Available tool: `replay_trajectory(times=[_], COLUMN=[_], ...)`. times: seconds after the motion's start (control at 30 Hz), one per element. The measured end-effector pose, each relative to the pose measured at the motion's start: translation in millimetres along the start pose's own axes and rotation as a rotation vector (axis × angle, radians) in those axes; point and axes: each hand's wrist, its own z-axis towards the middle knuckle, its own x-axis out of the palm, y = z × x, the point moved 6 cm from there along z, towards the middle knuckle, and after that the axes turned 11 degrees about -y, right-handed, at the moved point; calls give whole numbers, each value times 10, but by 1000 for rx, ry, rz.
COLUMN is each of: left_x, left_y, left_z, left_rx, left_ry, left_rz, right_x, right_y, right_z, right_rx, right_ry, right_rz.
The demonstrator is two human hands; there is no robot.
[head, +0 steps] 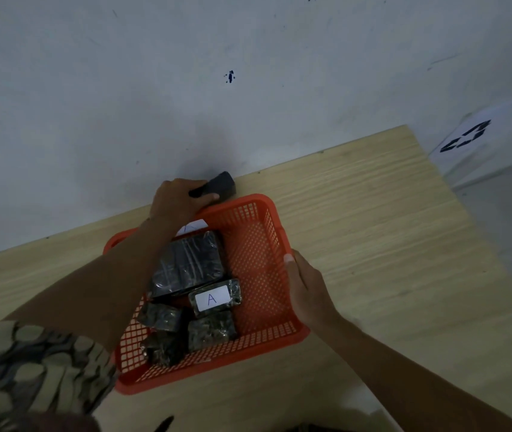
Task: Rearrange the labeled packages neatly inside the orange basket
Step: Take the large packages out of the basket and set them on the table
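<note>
Currently the left arm reaches across the orange basket toward upper centre of the frame. The left hand is closed around a dark package just beyond the basket's far rim, long axis running left to right. The right hand lies with fingers together, flat against the basket's right rim. Inside the basket, package A lies label up, long axis left to right, below a large package on the table.
</note>
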Motion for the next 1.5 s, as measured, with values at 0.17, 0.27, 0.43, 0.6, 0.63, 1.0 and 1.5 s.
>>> replay_trajectory(times=[0.17, 0.27, 0.43, 0.6, 0.63, 1.0, 1.5], left_x=[39, -22, -38, -2, 15, -231, -456], left_y=[157, 39, -98, 21, 35, 262, 992], left_z=[43, 82, 1, -113, -134, -1177, -2127], left_rx=[-149, -43, 109, 75, 71, 149, -508], left_ry=[173, 215, 191, 183, 192, -185, -320], left_rz=[-205, -125, -68, -107, -96, 47, -105], right_x=[-13, -43, -141, -203, -210, -246, 739], right_y=[-9, -22, -41, -41, -42, 68, 611], right_z=[-9, -40, -60, -132, -138, -175, -246], right_rx=[-5, -19, -35, -36, -32, -146, -409], right_ry=[-8, -34, -54, -68, -72, -105, 122], right_rz=[-9, -13, -39, -54, -62, -209, -530])
